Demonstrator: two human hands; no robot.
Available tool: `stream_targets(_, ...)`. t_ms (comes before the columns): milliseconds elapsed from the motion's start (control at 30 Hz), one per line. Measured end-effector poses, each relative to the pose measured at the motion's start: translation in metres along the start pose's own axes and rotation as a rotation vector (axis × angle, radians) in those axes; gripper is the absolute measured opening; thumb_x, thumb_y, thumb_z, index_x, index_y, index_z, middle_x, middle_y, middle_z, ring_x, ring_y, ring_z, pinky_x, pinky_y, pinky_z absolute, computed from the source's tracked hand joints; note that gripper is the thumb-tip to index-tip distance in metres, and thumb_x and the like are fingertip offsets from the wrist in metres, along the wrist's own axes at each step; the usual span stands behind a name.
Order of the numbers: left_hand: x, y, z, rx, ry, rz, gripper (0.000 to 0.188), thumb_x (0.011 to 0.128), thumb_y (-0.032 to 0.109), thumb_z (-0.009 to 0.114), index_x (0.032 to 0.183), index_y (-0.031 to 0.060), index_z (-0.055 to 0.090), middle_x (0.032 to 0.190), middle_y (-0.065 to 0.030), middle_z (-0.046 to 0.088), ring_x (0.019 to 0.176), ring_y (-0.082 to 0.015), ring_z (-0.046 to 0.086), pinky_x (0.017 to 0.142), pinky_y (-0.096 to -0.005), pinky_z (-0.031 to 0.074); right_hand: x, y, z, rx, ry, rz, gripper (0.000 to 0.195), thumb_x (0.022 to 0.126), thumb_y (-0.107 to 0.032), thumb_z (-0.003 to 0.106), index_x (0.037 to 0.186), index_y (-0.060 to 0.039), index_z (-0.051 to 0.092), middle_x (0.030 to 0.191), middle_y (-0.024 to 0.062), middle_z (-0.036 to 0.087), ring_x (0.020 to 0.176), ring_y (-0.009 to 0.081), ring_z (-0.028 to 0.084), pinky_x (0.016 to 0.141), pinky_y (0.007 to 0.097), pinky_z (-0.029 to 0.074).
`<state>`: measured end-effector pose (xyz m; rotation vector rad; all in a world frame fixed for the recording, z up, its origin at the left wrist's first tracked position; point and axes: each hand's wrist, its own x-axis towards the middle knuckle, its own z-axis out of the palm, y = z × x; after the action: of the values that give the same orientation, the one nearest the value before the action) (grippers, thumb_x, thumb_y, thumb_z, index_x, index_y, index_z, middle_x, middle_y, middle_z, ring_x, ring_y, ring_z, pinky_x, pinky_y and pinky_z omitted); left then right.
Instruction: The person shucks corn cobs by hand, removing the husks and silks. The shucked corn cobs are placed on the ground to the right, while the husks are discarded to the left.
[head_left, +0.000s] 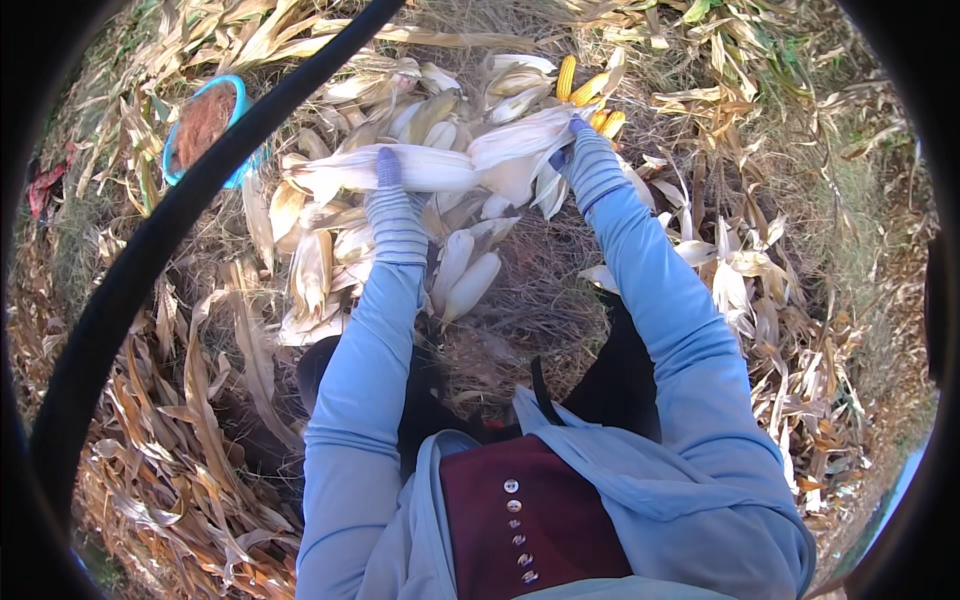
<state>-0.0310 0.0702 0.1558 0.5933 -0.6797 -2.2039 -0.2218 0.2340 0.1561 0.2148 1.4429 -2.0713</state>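
My left hand (395, 210), in a striped knit glove, grips an ear of corn in its pale husk (439, 169), with the thumb across the top. In the same kind of glove, my right hand (589, 157) holds dry husk leaves (517, 139) that stretch leftward to the end of that ear. Whether these leaves are still joined to it I cannot tell. Below and around my left hand lies a pile of unhusked corn ears (471, 285). Several husked yellow corn cobs (565, 79) rest just beyond my right hand.
A blue plastic container (241, 101) with reddish-brown fibrous matter stands at the upper left. Dry corn stalks and leaves (195, 465) cover the ground at the left, and loose husks (731, 289) lie at the right. A black strap or tube (187, 154) crosses the view at the left.
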Motion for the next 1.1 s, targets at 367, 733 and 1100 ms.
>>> stream_targets(367,0.045,-0.018,-0.017,0.047,0.023,0.023,0.061,0.074,0.018,0.070,0.124,0.0049,0.038,0.110,-0.0147,0.053,0.096,-0.0295,0.055,0.083,-0.0471,0.048,0.074,-0.049,-0.105,-0.622,0.177,-0.284,0.040,0.082,-0.038,0.054,0.103,-0.0040,0.055,0.080,0.0090,0.061,0.067,0.0181,0.058,0.060,0.0299,0.049)
stream_targets(733,0.036,-0.046,-0.049,1.134,-0.511,-0.006,0.055,0.073,0.028,0.069,0.115,-0.0013,0.048,0.103,-0.0116,0.057,0.091,-0.0203,0.058,0.081,-0.0290,0.047,-0.077,0.009,0.050,-0.948,-0.713,-0.540,0.045,0.077,-0.025,0.065,0.115,-0.0047,0.052,0.108,0.0106,0.059,0.092,0.0200,0.057,0.082,0.0279,0.044)
stream_targets(1100,-0.029,-0.026,-0.003,0.925,-0.535,-0.094,0.055,0.075,0.031,0.067,0.114,-0.0028,0.049,0.099,-0.0119,0.060,0.090,-0.0190,0.058,0.081,-0.0291,0.047,-0.063,0.007,0.038,-0.856,-0.755,-0.654,0.024,0.080,-0.018,0.060,0.101,-0.0057,0.060,0.094,0.0098,0.061,0.087,0.0217,0.057,0.077,0.0279,0.045)
